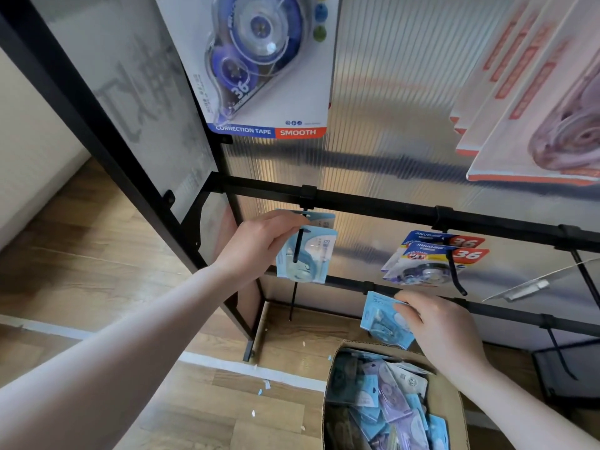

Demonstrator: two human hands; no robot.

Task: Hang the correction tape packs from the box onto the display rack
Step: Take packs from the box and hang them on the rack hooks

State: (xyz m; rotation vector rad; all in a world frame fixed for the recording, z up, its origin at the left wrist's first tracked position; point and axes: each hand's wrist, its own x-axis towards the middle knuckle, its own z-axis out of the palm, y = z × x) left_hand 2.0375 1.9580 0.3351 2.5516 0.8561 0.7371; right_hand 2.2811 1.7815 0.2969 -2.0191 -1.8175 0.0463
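We face the display rack (373, 206), its black rails crossing ribbed translucent panels from nine o'clock to three. On the wooden floor (97, 254) at six o'clock stands the cardboard box (328, 414), filled with light blue and purple correction tape packs (386, 397). A large blue pack (259, 63) hangs at twelve o'clock, and two smaller blue packs marked 36 (435, 261) hang from a hook at three o'clock. Our left hand (263, 241), near centre, has its grip clamped on a light blue pack (311, 254) threaded over a black hook (298, 241). Our right hand (435, 323), at five o'clock just above the box, pinches another light blue pack (380, 319), held against the lower rail.
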